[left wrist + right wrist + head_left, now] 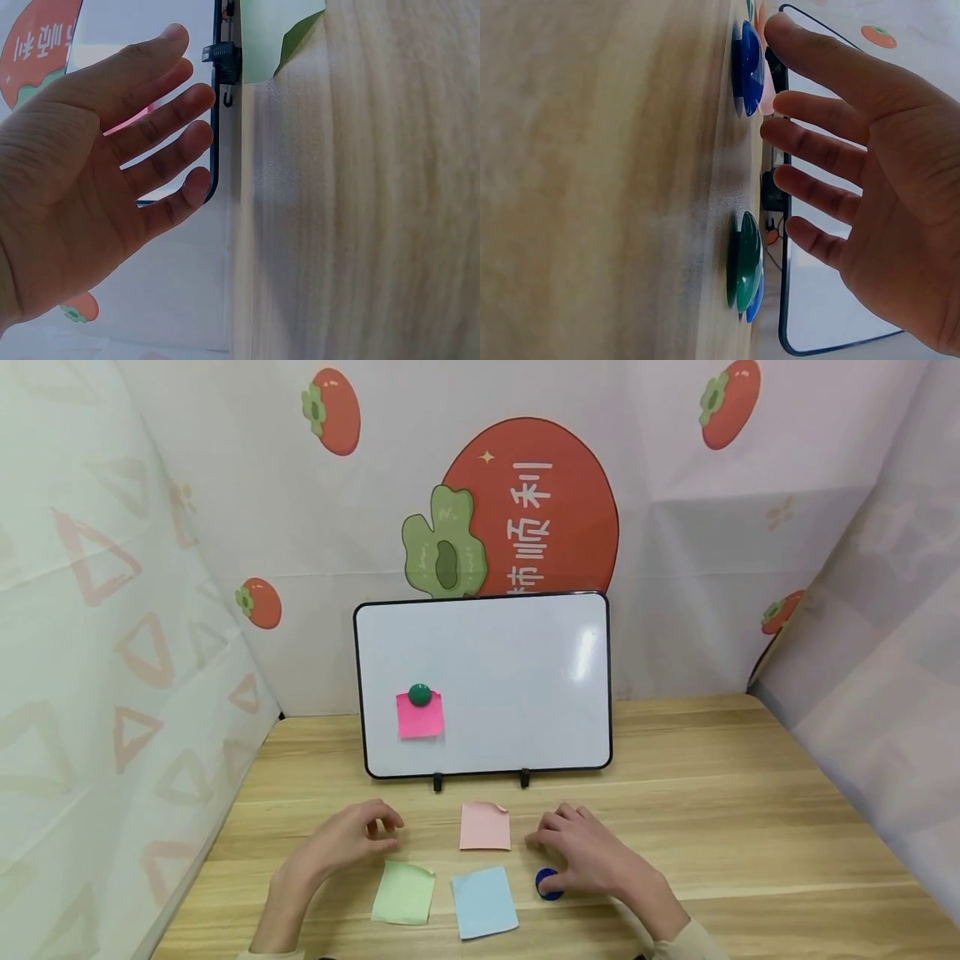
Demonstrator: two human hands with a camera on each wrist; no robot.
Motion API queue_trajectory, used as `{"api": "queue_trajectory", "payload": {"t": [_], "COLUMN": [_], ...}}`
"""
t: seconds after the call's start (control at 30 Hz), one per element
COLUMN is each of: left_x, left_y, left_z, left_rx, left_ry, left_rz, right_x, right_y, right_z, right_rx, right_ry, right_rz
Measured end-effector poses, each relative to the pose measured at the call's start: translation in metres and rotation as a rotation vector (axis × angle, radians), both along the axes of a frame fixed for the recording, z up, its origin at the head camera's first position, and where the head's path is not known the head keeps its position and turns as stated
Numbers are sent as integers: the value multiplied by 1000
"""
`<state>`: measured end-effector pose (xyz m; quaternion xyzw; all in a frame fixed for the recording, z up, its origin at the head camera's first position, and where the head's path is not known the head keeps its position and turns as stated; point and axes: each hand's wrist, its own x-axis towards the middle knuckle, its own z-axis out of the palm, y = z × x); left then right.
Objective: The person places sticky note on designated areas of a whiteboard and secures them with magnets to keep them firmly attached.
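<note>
My left hand hovers with relaxed fingers and nothing in its grasp, just behind a pale green sticky note. My right hand is over the table at the right, its thumb overlapping a round blue magnet in the head view. The right wrist view shows loosely spread fingers apart from that blue magnet. Lower in that view lie a green magnet and part of another blue one, both hidden by the hand in the head view. Between the hands lie a light pink note and a light blue note.
A black-framed whiteboard stands at the back on small black feet. On its lower left, a green magnet holds a bright pink note. Patterned cloth hangs behind and on both sides of the wooden table.
</note>
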<state>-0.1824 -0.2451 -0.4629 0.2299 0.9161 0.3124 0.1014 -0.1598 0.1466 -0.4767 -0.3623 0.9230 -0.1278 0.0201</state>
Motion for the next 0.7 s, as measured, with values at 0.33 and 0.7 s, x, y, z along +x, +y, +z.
{"api": "queue_trajectory", "payload": {"t": [0.33, 0.7], "left_x": [2, 1], "left_y": [-2, 0], "left_z": [-5, -6], "left_rx": [20, -3], "left_ry": [-124, -165], "left_rz": [-23, -43], "right_x": [0, -2], "right_y": [9, 12], "right_z": [-3, -4], "right_rx": [-12, -19], "right_ry": [-73, -153], "right_rz": [43, 115]}}
